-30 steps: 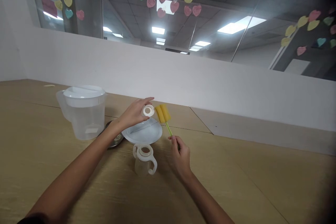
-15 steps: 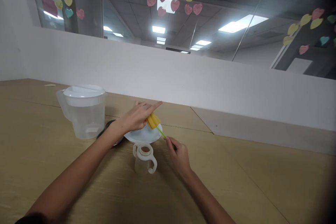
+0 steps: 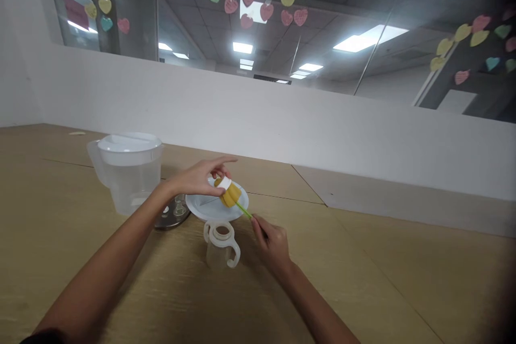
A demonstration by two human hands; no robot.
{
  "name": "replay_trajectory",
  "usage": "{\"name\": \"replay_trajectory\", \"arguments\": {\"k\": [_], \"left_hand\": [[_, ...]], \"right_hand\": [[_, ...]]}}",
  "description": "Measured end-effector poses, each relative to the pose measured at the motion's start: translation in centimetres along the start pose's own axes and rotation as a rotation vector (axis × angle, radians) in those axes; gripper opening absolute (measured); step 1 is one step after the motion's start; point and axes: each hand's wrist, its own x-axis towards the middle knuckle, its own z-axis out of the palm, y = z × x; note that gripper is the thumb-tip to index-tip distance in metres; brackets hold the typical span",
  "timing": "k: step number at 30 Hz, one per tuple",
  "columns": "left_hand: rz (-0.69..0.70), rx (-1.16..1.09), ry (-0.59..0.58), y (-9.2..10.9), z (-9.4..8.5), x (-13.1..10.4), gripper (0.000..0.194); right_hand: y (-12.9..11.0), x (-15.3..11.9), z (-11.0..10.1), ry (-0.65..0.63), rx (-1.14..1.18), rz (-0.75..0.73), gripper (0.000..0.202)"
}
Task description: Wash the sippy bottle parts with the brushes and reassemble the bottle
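My right hand is closed round the thin green handle of a bottle brush with a yellow sponge head. At the sponge's far end sits a small white piece; whether it is a separate ring or part of the brush I cannot tell. My left hand holds that white piece between thumb and curled fingers, index finger stretched out. Beneath the sponge lies a white plate. In front of the plate stands a clear baby bottle with a white two-handled collar, its top uncovered.
To the left stands a clear lidded pitcher. A round metal tray holding small clear parts lies between it and the plate, partly behind my left arm. A white wall bounds the table at the back.
My left hand has shifted left and slightly turned, uncovering the white piece and more of the metal tray. The sponge head has moved a little left and down. My right hand has barely moved.
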Motion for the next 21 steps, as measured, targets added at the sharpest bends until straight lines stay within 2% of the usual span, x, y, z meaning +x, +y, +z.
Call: {"name": "replay_trajectory", "arguments": {"k": [4,7,11,14,16,18,21], "left_hand": [[-0.111,-0.079,-0.008,-0.3,0.8,0.5,0.049],[-0.205,-0.058,0.007,-0.3,0.7,0.6,0.048],[-0.317,0.060,0.080,-0.7,-0.9,0.0,0.053],[-0.380,0.228,0.103,-2.2,-2.7,-1.0,0.052],[-0.422,0.386,0.030,-3.7,-3.7,-1.6,0.047],[-0.496,0.523,-0.091,-5.2,-4.1,-1.9,0.042],[-0.679,0.588,-0.259,-6.6,-3.8,-1.7,0.052]], "right_hand": [[0.6,-0.1,0.3,0.094,-0.092,-0.093,0.038],[0.6,-0.1,0.5,0.115,-0.122,-0.117,0.036],[0.3,0.0,0.5,0.110,-0.142,-0.079,0.038],[0.0,0.1,0.3,0.106,-0.126,-0.011,0.041],[-0.1,0.1,0.2,0.093,-0.110,0.025,0.042],[-0.1,0.2,0.2,0.083,-0.104,0.037,0.043],[0.0,0.3,0.1,0.098,-0.096,0.012,0.043]]}}
